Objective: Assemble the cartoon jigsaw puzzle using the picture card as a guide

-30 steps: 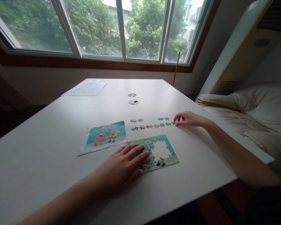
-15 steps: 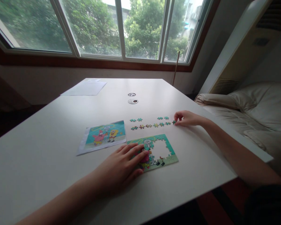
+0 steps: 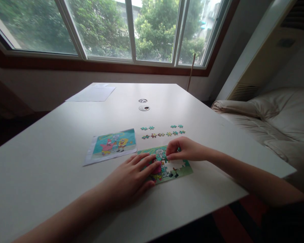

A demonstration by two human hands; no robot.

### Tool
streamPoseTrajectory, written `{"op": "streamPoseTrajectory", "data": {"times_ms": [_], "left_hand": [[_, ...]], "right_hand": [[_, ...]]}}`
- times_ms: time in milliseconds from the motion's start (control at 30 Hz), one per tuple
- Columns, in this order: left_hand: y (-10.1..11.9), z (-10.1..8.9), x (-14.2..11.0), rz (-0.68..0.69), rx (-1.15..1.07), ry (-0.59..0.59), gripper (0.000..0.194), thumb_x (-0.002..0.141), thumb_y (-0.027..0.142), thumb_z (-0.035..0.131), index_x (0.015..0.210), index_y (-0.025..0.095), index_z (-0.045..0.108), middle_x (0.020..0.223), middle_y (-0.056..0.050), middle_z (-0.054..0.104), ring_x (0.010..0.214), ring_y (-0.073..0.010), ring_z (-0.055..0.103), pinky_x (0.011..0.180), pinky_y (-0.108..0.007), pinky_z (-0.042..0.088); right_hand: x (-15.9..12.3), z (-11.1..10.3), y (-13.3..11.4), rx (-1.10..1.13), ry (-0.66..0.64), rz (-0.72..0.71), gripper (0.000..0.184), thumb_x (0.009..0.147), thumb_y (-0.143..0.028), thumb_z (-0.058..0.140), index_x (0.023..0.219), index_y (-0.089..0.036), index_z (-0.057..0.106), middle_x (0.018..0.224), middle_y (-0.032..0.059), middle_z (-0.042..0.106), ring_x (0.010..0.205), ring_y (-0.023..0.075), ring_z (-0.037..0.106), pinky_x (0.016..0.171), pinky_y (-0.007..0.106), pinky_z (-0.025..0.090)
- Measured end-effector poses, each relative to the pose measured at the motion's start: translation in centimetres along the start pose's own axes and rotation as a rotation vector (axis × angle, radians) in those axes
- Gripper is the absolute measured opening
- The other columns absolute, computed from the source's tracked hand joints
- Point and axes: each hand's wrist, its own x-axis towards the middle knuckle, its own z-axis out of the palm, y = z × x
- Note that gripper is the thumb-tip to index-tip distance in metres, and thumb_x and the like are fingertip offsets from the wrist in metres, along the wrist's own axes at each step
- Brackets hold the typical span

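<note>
A cartoon jigsaw puzzle [image 3: 184,172] with a gap in its right half lies flat on the white table [image 3: 53,141]. My left hand [image 3: 135,172] rests on the puzzle's left part, fingers stretched out. Over the upper left edge of the gap, my right hand [image 3: 186,148] pinches a puzzle piece, mostly hidden by the fingers. Behind the puzzle, several loose puzzle pieces [image 3: 169,134] lie in two rows. To the left is a sheet with a printed cartoon picture [image 3: 114,143], its upper right corner close to the loose pieces.
Two round stickers or discs [image 3: 144,108] lie farther back on the table. White paper [image 3: 91,93] is at the far left corner. A beige sofa [image 3: 268,118] stands to the right, and a window [image 3: 106,30] runs along the back.
My right hand has moved left and toward me, from the right end of the loose row to the puzzle's gap, carrying a piece. My left hand has stayed put.
</note>
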Motion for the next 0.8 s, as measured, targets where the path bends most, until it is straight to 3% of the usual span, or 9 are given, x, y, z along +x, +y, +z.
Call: {"op": "streamPoseTrajectory", "data": {"times_ms": [400, 633, 800], "left_hand": [[0.1, -0.2, 0.2, 0.003, 0.017, 0.0, 0.042, 0.093, 0.036, 0.038, 0.132, 0.022, 0.04, 0.128, -0.012, 0.049, 0.115, -0.0305, 0.044, 0.094, -0.048, 0.039], [0.1, -0.3, 0.2, 0.001, 0.025, -0.04, 0.043, 0.093, 0.035, 0.037, 0.133, 0.02, 0.039, 0.13, -0.013, 0.046, 0.117, -0.0319, 0.042, 0.094, -0.05, 0.038], [0.1, -0.3, 0.2, 0.009, 0.019, -0.031, 0.042, 0.094, 0.036, 0.035, 0.132, 0.019, 0.039, 0.13, -0.014, 0.047, 0.116, -0.0323, 0.043, 0.093, -0.051, 0.038]], "right_hand": [[0.1, 0.8, -0.1, -0.189, 0.097, -0.01, 0.014, 0.071, -0.028, 0.064, 0.076, -0.016, 0.069, 0.061, -0.0013, 0.061, 0.054, 0.0077, 0.049, 0.051, 0.019, 0.035], [0.1, 1.2, -0.1, -0.243, 0.113, -0.026, 0.01, 0.071, -0.025, 0.063, 0.077, -0.017, 0.068, 0.06, -0.0027, 0.058, 0.052, 0.0064, 0.046, 0.053, 0.019, 0.034], [-0.1, 0.4, -0.4, -0.257, 0.119, -0.053, 0.011, 0.073, -0.025, 0.063, 0.077, -0.016, 0.067, 0.064, -0.0013, 0.06, 0.056, 0.0075, 0.048, 0.055, 0.019, 0.036]]}}
